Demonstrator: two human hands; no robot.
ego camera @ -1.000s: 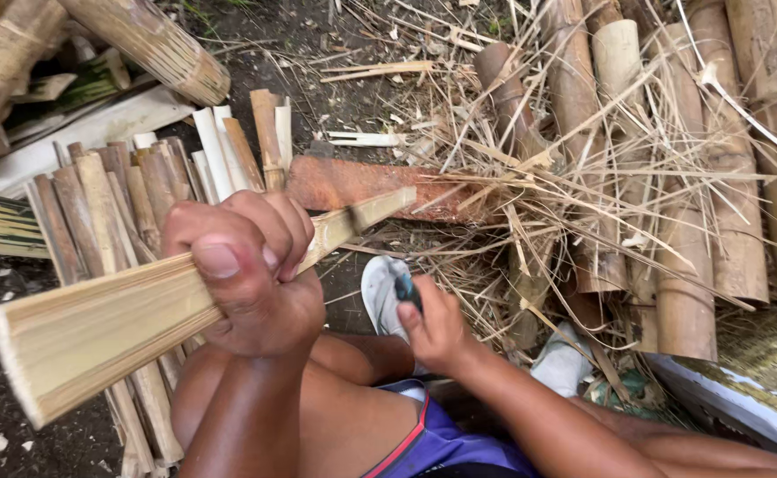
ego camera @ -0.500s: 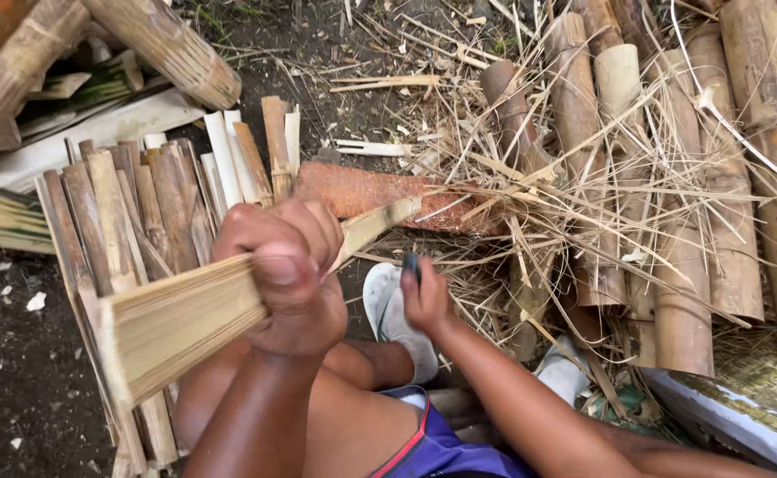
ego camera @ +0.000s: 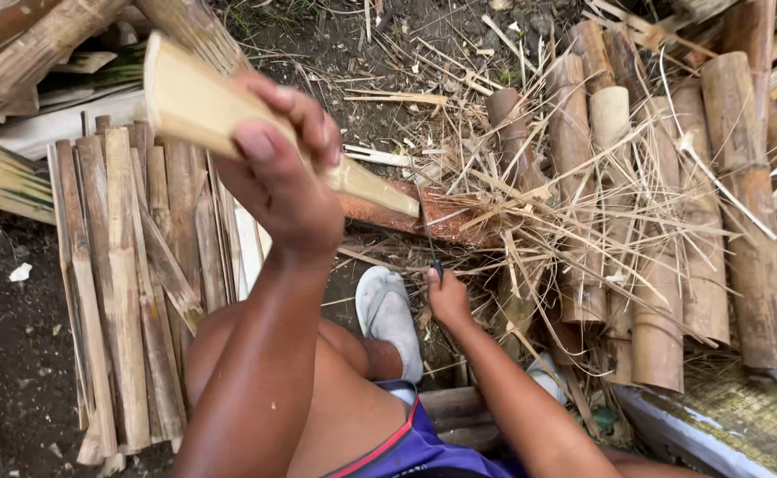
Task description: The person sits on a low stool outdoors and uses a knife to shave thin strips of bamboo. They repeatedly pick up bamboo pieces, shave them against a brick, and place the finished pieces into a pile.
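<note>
I see the bamboo logs (ego camera: 742, 204) lying at the ground's right edge and split slats (ego camera: 131, 274) stacked at its left. The bamboo strip (ego camera: 255, 133) has swung up since a second ago, its wide end now high and left, so the splitting looks underway. My left hand (ego camera: 286, 168) has its grip shut round it. My right hand (ego camera: 448, 296) has dropped lower, grip shut on a dark knife handle (ego camera: 437, 265).

Dark dirt ground (ego camera: 7, 354), daylight
</note>
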